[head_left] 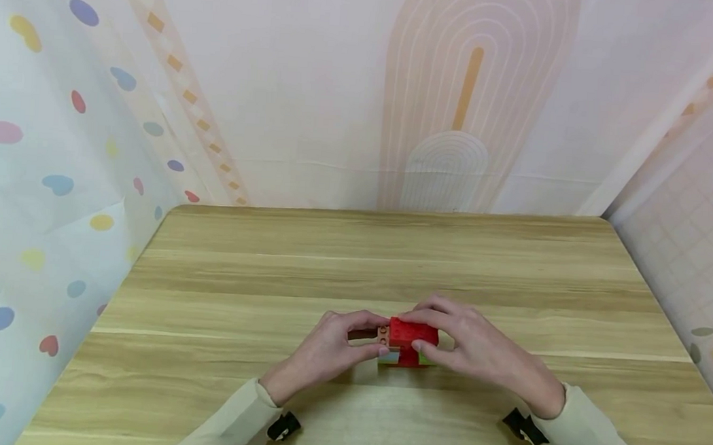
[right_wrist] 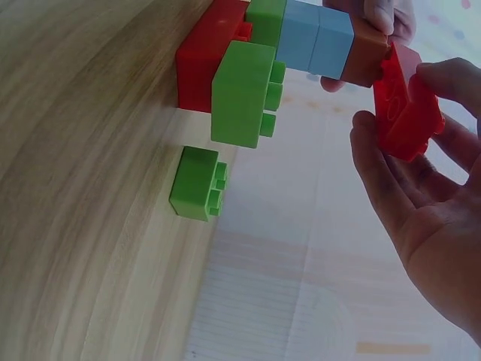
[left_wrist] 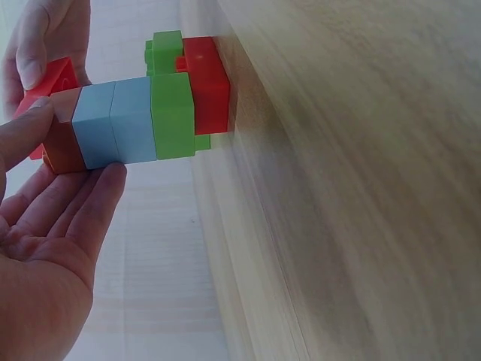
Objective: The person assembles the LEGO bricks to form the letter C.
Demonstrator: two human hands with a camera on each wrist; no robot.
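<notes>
A tower of toy building bricks stands on the table: a red base brick, a green brick, two light blue bricks and a brown brick on top. A second green brick sits on the base beside the tower. My left hand pinches the brown brick between thumb and fingers. My right hand holds a larger red brick by its sides, tilted against the top of the brown brick. Whether their studs are joined I cannot tell.
A small loose green brick lies on the wooden table, apart from the tower. Patterned cloth walls enclose the table's back and sides. Black straps hang at both cuffs.
</notes>
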